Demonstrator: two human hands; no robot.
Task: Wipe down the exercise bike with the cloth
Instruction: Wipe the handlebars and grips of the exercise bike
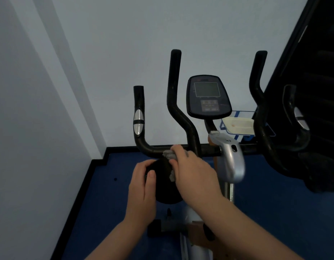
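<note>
Right hand [192, 169] fingers curl over grey cloth [170, 155], mostly hidden beneath them, by the handlebar [158, 149]. Left hand [141, 182] grips black saddle [162, 173], largely covered.

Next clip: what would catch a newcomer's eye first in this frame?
Two bare hands meet at centre: the right hand presses a grey cloth against the bike's black handlebar, while the left hand grips the black seat. Above them sits the dark console, its screen blank, against a pale wall.
</note>
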